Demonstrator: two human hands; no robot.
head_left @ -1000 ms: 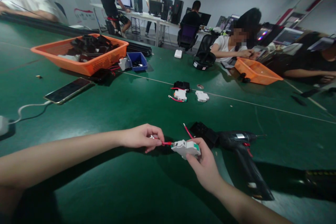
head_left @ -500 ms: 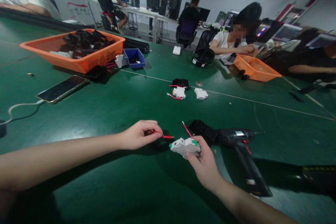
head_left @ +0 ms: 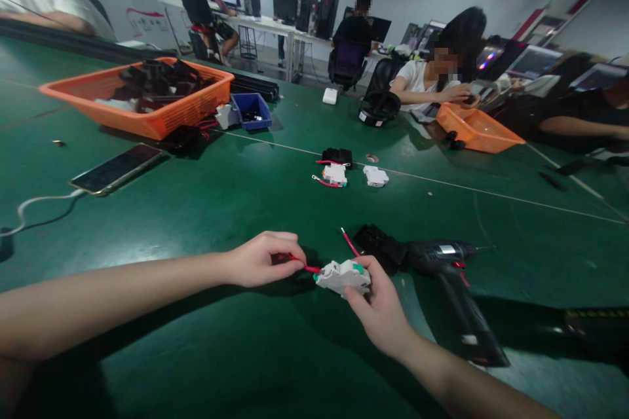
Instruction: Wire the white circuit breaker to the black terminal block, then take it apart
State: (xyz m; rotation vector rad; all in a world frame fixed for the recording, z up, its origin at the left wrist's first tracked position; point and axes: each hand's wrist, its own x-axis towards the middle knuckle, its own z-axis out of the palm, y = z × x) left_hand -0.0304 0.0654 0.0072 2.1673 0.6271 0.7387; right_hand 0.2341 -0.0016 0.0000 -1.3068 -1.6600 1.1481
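Observation:
My left hand [head_left: 269,259] pinches a short red wire [head_left: 310,268] whose far end meets the left end of a white circuit breaker [head_left: 339,277] with green parts. Whether the wire tip sits inside the terminal I cannot tell. Around the breaker's right end, my right hand [head_left: 378,298] is closed, thumb on the near side and fingers behind. Just beyond it, another red wire [head_left: 350,241] with a bare metal tip sticks up beside a black plastic part [head_left: 381,247]. A black cordless drill [head_left: 449,265] lies to the right, its bit pointing right.
Farther back lie a breaker with red wires [head_left: 335,175], a white breaker [head_left: 376,176] and a black block [head_left: 337,157]. At left are a phone [head_left: 118,169] on a cable, an orange basket [head_left: 162,119] of black parts and a blue bin [head_left: 251,111]. A co-worker sits behind another orange basket [head_left: 476,127].
My left hand has moved slightly right, bringing the red wire's tip from a small gap away up to the breaker's left end. My right hand with the breaker has shifted slightly left.

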